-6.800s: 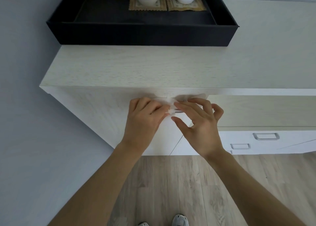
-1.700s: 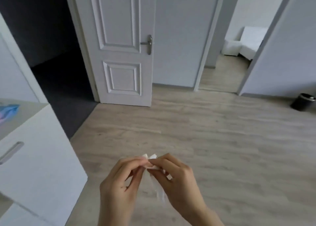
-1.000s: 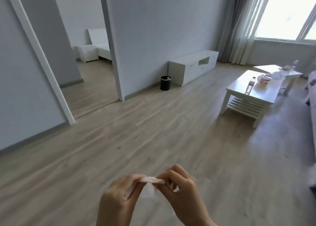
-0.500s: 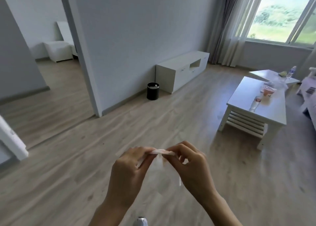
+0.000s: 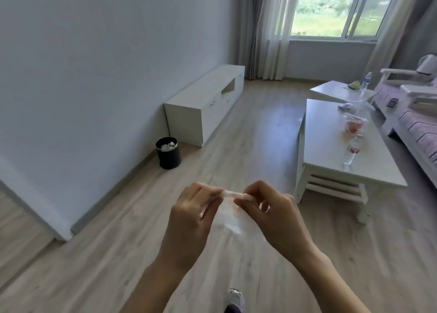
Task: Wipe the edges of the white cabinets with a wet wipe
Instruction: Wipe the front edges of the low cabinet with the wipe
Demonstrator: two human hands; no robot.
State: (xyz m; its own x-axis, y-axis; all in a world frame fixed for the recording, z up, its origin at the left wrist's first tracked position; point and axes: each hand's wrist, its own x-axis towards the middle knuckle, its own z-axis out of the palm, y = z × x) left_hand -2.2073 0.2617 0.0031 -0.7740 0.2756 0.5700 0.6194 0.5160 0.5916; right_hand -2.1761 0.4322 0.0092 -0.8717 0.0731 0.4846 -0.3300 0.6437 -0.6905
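Head view, looking forward and down across a living room. Low in the frame, at 6 o'clock, the left hand (image 5: 189, 220) and the right hand (image 5: 276, 220) meet above the wooden floor (image 5: 118, 241). Each hand pinches the upper edge of the wet wipe (image 5: 228, 218) between thumb and curled fingers. The wipe is stretched into a short band between the two pinches, and the rest hangs below as a thin, blurred sheet. The wipe touches no furniture.

The low white cabinet (image 5: 203, 104) stands against the grey wall at 11 o'clock from the hands, well apart from them. A black bin (image 5: 168, 153) sits on the floor just beside the cabinet's near end, with white crumpled pieces inside.

At 2 o'clock from the hands stands a white bench (image 5: 331, 152) with a slatted lower shelf. It carries a stemmed glass (image 5: 353, 150) and a clear container with pink contents (image 5: 354, 123). Beyond it, a smaller bench (image 5: 335, 91) bears a plastic bottle (image 5: 365, 81).

A sofa (image 5: 418, 128) with a striped cover runs along the frame edge at 3 o'clock. A window (image 5: 335, 7) with curtains fills the 1 o'clock corner. One shoe (image 5: 236, 298) shows at the bottom edge.
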